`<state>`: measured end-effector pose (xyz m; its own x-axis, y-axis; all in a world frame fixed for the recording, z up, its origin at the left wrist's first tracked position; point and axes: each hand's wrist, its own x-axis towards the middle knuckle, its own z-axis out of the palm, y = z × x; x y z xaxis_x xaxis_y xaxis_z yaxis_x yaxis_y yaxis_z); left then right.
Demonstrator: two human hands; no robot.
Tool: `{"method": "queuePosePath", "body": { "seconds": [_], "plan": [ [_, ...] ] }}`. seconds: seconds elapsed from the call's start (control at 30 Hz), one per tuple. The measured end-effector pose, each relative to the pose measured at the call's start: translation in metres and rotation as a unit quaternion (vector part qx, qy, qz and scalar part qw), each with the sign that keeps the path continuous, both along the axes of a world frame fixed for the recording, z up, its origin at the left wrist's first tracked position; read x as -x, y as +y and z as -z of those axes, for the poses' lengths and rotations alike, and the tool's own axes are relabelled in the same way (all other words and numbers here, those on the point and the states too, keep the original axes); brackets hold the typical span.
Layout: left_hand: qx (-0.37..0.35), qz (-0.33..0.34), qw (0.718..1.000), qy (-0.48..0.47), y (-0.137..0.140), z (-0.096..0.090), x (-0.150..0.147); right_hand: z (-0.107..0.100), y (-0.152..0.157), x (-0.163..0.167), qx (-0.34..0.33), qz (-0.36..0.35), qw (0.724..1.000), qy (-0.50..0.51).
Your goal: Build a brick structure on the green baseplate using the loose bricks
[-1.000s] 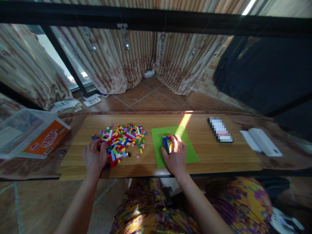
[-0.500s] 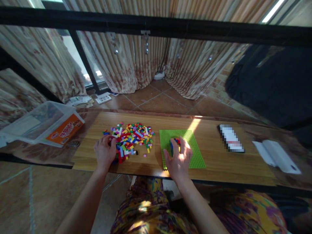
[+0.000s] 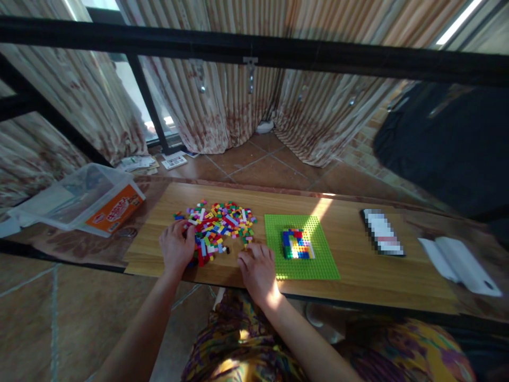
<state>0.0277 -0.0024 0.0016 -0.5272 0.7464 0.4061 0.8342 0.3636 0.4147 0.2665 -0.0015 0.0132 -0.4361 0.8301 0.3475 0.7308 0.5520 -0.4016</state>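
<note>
A loose pile of small colourful building bricks (image 3: 222, 223) lies on the wooden board. My left hand (image 3: 177, 248) rests at the pile's left edge, thumb and fingers curled towards each other; anything between them is too small to make out. Between the pile and the green baseplate (image 3: 328, 268), my right hand (image 3: 258, 270) is low over the board with fingers bent and drawn together. Its fingertips are by the pile's lower right edge, and whatever they hold is hidden. On the baseplate sits a low square block build (image 3: 297, 244) of red, blue, green, yellow and white bricks.
A clear plastic box (image 3: 95, 185) with an orange label stands at the left. To the right lie a phone (image 3: 384, 232) and a white folded object (image 3: 463, 265). The wooden board (image 3: 358, 286) ends close to my lap. A dark rail (image 3: 254, 48) crosses ahead, before curtains.
My right hand has moved left, off the block build and baseplate, to the pile's lower right edge, uncovering the build. My left hand stays by the pile. The view has shifted slightly.
</note>
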Motion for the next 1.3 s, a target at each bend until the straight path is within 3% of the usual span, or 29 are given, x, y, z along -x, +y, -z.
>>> {"method": "queuePosePath", "body": {
  "seconds": [0.13,0.3,0.53,0.63,1.03,1.3],
  "plan": [
    [0.001,0.001,1.000,0.004,0.000,-0.001,0.001,-0.002,0.001,-0.007,0.017,-0.012,0.999,0.041],
    [0.000,0.002,1.000,0.017,0.001,0.002,0.003,-0.008,0.013,-0.037,0.035,0.007,0.981,0.189],
    [-0.005,-0.003,1.000,0.009,0.001,0.003,0.003,-0.011,0.049,-0.097,0.042,0.176,0.957,0.227],
    [0.000,-0.003,1.000,0.007,0.000,0.000,0.002,-0.006,0.059,-0.113,0.046,0.209,0.951,0.223],
    [0.004,0.004,1.000,0.014,0.001,-0.002,0.002,0.006,0.076,-0.126,0.012,0.223,0.959,0.171],
    [-0.002,0.010,1.000,0.014,0.001,0.001,0.004,0.019,0.084,-0.127,0.064,0.233,0.924,0.296]
  ]
}}
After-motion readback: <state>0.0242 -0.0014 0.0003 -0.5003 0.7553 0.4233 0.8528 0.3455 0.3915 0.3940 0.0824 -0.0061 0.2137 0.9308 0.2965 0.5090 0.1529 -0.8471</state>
